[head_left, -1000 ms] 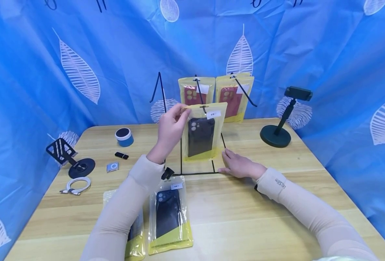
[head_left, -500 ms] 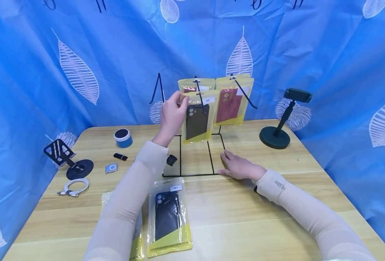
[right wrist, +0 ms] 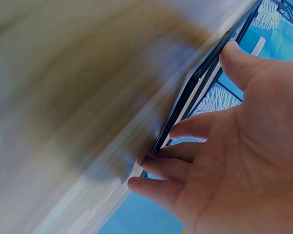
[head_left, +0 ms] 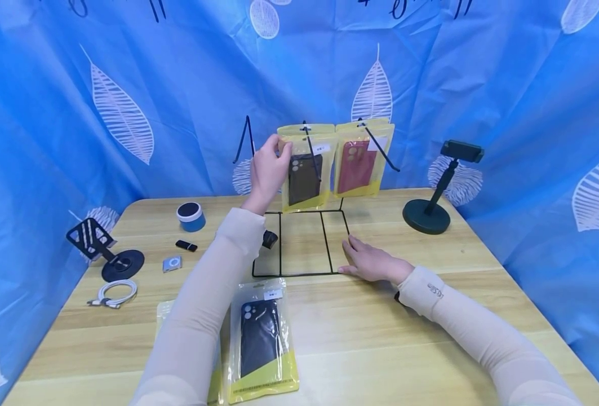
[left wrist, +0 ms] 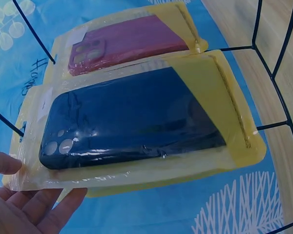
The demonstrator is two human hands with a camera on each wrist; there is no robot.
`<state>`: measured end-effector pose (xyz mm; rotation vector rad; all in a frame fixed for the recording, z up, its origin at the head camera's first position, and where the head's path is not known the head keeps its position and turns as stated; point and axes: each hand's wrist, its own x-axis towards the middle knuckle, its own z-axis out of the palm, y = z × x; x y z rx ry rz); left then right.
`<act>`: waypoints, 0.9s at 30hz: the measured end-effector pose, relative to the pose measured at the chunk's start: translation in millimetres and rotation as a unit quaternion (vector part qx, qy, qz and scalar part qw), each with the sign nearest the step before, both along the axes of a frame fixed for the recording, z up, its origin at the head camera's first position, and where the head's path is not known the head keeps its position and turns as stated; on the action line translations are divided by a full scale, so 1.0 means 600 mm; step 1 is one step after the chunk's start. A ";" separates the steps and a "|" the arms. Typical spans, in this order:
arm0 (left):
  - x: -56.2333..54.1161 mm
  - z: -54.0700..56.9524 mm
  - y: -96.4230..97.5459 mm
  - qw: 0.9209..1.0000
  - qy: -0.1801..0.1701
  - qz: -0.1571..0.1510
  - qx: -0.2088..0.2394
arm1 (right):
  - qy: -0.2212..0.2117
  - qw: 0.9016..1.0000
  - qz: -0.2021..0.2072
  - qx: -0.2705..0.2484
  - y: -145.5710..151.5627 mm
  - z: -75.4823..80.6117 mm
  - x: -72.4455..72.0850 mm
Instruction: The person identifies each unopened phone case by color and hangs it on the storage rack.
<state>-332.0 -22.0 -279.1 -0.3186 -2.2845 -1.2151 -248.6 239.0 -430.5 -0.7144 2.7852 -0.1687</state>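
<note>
My left hand (head_left: 269,170) pinches the upper left corner of a clear-and-yellow bag holding a dark phone case (head_left: 305,179). In the left wrist view, a hook runs through the slot of this bagged phone case (left wrist: 132,122); thumb and fingers hold its edge. Behind it on the same hook is another bag, mostly hidden. A bagged red phone case (head_left: 356,166) hangs on the hook to the right. My right hand (head_left: 372,262) rests at the right front corner of the black wire rack (head_left: 299,275), its extended fingers touching the wire in the right wrist view.
Another bagged dark phone case (head_left: 261,338) lies in front of the rack, with one more partly under my left sleeve. At left are a black stand (head_left: 121,265), white cable (head_left: 116,293), small player (head_left: 172,263) and blue-white jar (head_left: 191,217). A green phone holder (head_left: 426,216) stands right.
My left hand has moved the bagged dark phone case up and back along the middle hook, up to the bag behind it. The right hand has stayed on the rack's corner.
</note>
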 end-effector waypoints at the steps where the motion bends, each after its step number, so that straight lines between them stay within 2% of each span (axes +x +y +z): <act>1: -0.001 -0.001 0.000 1.000 -0.001 0.001 -0.001 | 0.000 1.000 0.001 0.000 0.000 -0.001 0.000; 6: 0.000 -0.011 -0.005 1.000 -0.013 -0.008 0.001 | 0.002 1.000 0.003 -0.001 0.001 -0.005 -0.001; 9: 0.013 -0.019 -0.015 1.000 -0.020 -0.016 0.011 | 0.001 1.000 0.003 -0.002 0.001 -0.004 -0.002; 12: 0.041 -0.028 -0.031 0.999 -0.029 -0.031 0.010 | 0.001 1.000 0.002 0.000 0.003 -0.002 -0.004; 14: 0.066 -0.037 -0.044 0.998 -0.032 -0.047 -0.008 | 0.000 1.000 0.003 -0.001 0.003 -0.002 -0.004; 16: 0.093 -0.046 -0.059 0.996 -0.041 -0.067 -0.047 | 0.000 1.000 0.002 -0.003 0.003 -0.001 -0.005; 18: 0.119 -0.054 -0.074 0.990 -0.047 -0.079 -0.106 | 0.000 1.000 0.004 -0.004 0.003 0.000 -0.005; 19: 0.131 -0.058 -0.081 0.986 -0.045 -0.084 -0.140 | -0.002 1.000 0.003 -0.005 0.003 0.001 -0.005; 21: 0.155 -0.065 -0.094 0.970 -0.052 -0.087 -0.221 | -0.004 1.000 0.004 -0.006 0.005 0.003 -0.005; 23: 0.176 -0.073 -0.105 0.948 -0.065 -0.088 -0.298 | -0.006 1.000 0.005 -0.007 0.005 0.004 -0.005; 25: 0.191 -0.088 -0.118 0.923 -0.075 -0.100 -0.363 | -0.008 1.000 0.005 -0.011 0.005 0.003 -0.006; 27: 0.203 -0.110 -0.133 0.899 -0.112 -0.114 -0.408 | -0.012 1.000 0.004 -0.013 0.004 0.001 -0.006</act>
